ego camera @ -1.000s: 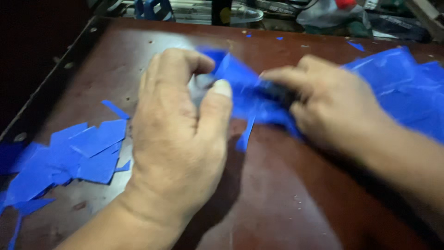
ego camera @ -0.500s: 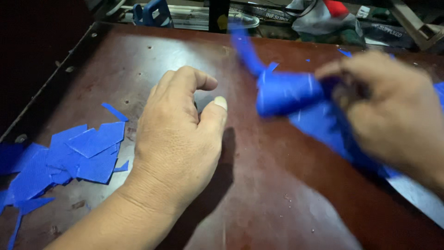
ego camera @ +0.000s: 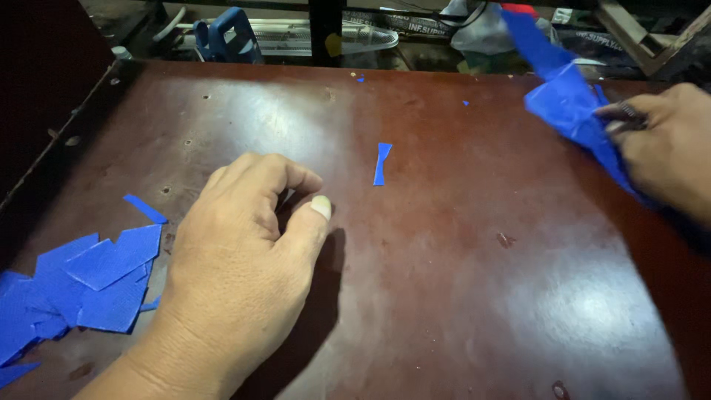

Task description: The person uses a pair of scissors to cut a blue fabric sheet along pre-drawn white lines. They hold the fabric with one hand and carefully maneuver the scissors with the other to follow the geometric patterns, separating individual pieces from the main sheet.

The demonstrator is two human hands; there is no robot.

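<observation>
The blue sheet (ego camera: 570,104) is up at the far right of the desk now, lifted clear of the surface and bunched in my right hand (ego camera: 666,152), which is closed around it; something dark and metallic sits against the fingers there, but it's too blurred to name. A second ago that sheet was in the middle, pinched between both hands. It has swung away to the right, and a thin blue strip (ego camera: 381,163) now lies alone on the wood where the hands met, so I'd judge a piece has come off.

My left hand (ego camera: 244,274) has stayed put, resting on the desk (ego camera: 444,296), fingers curled loosely under and thumb against them, gripping nothing I can see.

The sheet looks thin and pliable, creased into soft folds. To the left, a pile of blue offcuts (ego camera: 81,281) lies flat, angular and straight-edged, with a faint woven grain. The desk is dark reddish-brown, glossy and scuffed. Beyond its far edge sit cluttered tools in shadow.
</observation>
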